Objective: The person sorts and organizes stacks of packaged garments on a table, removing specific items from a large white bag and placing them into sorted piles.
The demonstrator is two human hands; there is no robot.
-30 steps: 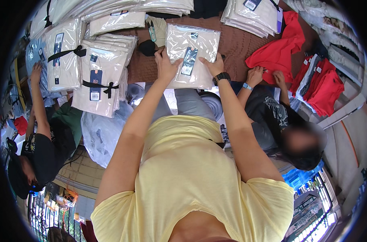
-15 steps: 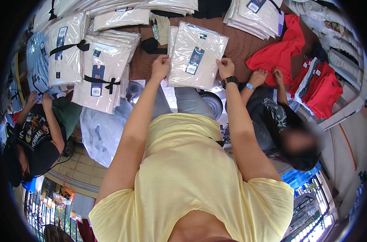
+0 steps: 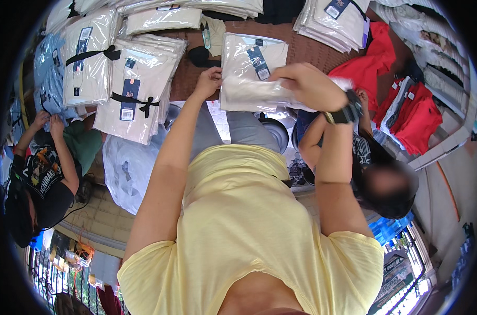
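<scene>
The brown-draped worktop (image 3: 309, 58) carries ribbon-tied stacks of bagged cream garments (image 3: 149, 79) at its left end, another stack (image 3: 319, 29) by the far edge. A bagged garment (image 3: 237, 58) lies mid near edge, a red garment (image 3: 377, 58) toward the right end.

Single head-worn fisheye, looking steeply down: yellow shirt (image 3: 249, 210) close below, hands (image 3: 313, 88) beyond, counter (image 3: 310, 56) farther off toward upper edge; straight lines bend near dark rim.

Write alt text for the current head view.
A person in a yellow shirt sits between two people, handling a plastic-bagged cream garment on brown cloth, left hand at its left edge, blurred right hand at its right. Black-tied packages lie at left, red garments at right.
</scene>
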